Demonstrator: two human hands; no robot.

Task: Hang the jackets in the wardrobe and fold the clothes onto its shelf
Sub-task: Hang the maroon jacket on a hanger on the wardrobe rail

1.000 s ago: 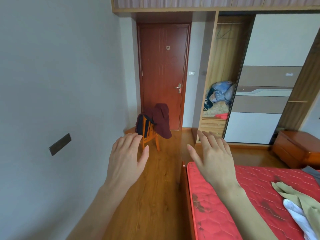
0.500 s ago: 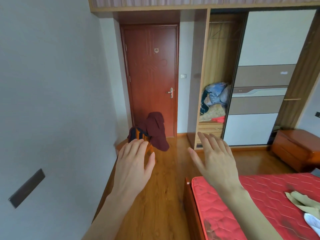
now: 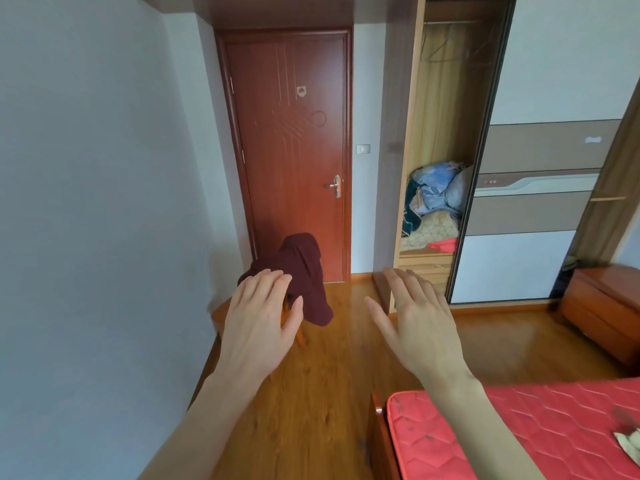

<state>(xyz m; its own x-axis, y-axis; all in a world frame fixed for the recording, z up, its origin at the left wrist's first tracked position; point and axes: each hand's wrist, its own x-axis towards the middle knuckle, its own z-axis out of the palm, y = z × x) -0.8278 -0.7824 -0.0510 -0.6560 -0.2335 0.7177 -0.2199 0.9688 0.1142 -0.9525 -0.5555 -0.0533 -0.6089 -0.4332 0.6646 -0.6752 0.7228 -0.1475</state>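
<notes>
A dark maroon jacket (image 3: 304, 271) hangs over a wooden chair (image 3: 221, 315) by the left wall, in front of the door. My left hand (image 3: 259, 320) is held out flat in front of the chair, fingers straight, holding nothing. My right hand (image 3: 415, 320) is stretched out beside it, also empty, with fingers spread. The wardrobe (image 3: 446, 150) stands open at the back right, with a hanging rail and wire hangers (image 3: 446, 46) at the top and a pile of bedding (image 3: 436, 202) on its shelf. A beige garment (image 3: 628, 448) lies at the bed's right edge.
A red mattress (image 3: 519, 431) on a wooden frame fills the lower right. The red-brown door (image 3: 294, 150) is shut. A sliding wardrobe door (image 3: 540, 168) covers the right half. A low wooden nightstand (image 3: 602, 310) stands at the right. Wooden floor (image 3: 329, 393) runs between wall and bed.
I have moved forward along the bed towards the chair and wardrobe; both look nearer. My hands stay raised, open and empty. Most of the clothes on the bed have dropped out of view.
</notes>
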